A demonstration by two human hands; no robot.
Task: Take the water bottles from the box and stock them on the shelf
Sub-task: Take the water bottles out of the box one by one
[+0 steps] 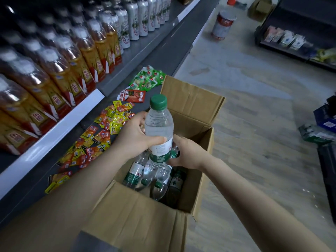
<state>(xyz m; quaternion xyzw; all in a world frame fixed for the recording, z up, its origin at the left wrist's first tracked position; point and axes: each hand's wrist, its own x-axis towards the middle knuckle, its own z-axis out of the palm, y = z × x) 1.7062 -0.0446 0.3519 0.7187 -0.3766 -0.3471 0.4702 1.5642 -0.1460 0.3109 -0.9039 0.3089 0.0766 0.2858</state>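
Note:
A clear water bottle [160,128] with a green cap and a white-and-green label stands upright above the open cardboard box [198,186]. My left hand [134,137] grips its middle, thumb across the front. My right hand [187,151] curls round its lower part from the right. Several more water bottles [154,177] lie jumbled inside the box. The grey lower shelf [163,57] runs along the left of the box.
Snack packets [101,131] in yellow, red and green are strewn over the lower shelf. Tea bottles [76,57] and silver cans [143,15] fill the shelf above. A white bucket [222,24] and other shelving [298,35] stand across the floor.

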